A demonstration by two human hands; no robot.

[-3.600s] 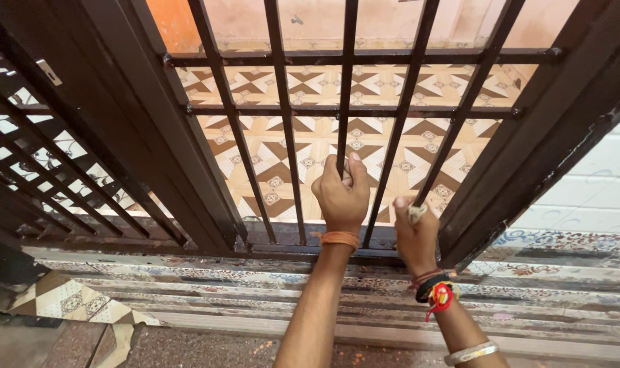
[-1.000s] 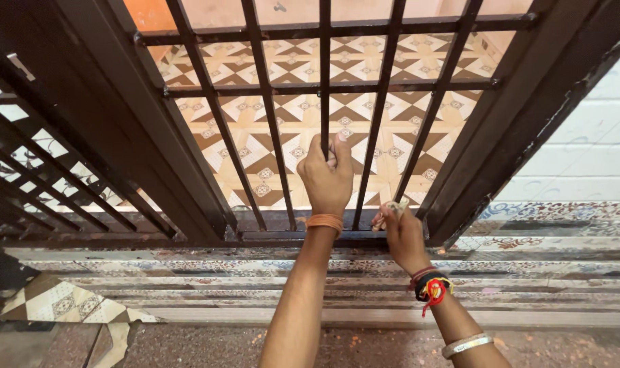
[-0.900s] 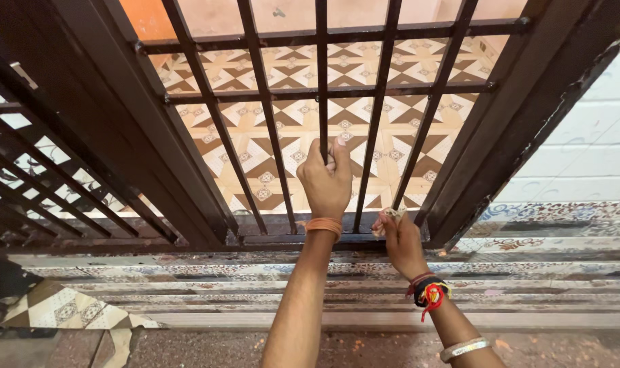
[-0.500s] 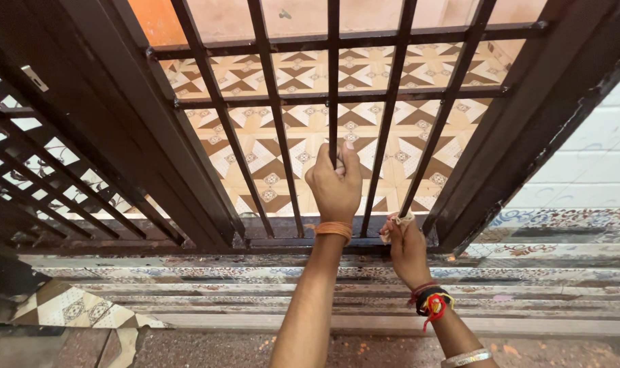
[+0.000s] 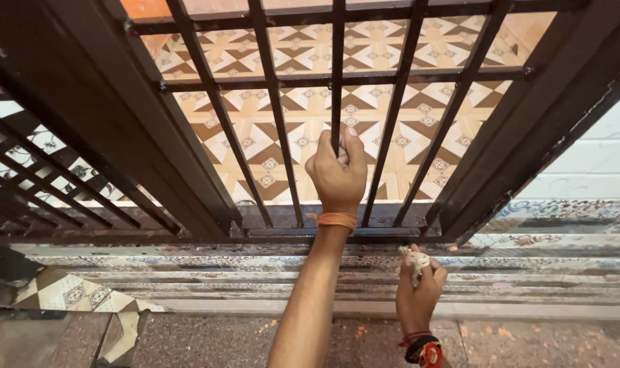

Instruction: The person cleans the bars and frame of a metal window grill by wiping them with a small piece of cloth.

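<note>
The left hand [image 5: 337,174] is closed around one vertical bar [image 5: 337,82] of a dark brown metal gate [image 5: 208,123]. Its fingers [image 5: 323,153] are wrapped on the left side of the bar and the thumb is pressed on the right side, so the bar passes between them. An orange thread band [image 5: 337,219] sits on this wrist, just in front of the bottom rail [image 5: 282,217] of the gate.

The right hand [image 5: 419,293] is lower and nearer, to the right of the left forearm. Its fingers [image 5: 408,262] are pressed together and pinch a small crumpled pale piece [image 5: 419,259], maybe a bit of cloth or abrasive paper; the view is too small to be sure. The piece is at the patterned tile step [image 5: 187,262] just below the bottom rail, apart from the bars. A black and red thread band [image 5: 424,351] is on the right wrist, at the near edge.

Behind the bars lies a floor of beige and brown patterned tiles [image 5: 310,143]. On the left stands a second grille [image 5: 44,177], and on the far right a white tiled wall [image 5: 596,157]. Near the person the ground is speckled stone [image 5: 214,341] with some orange dust.
</note>
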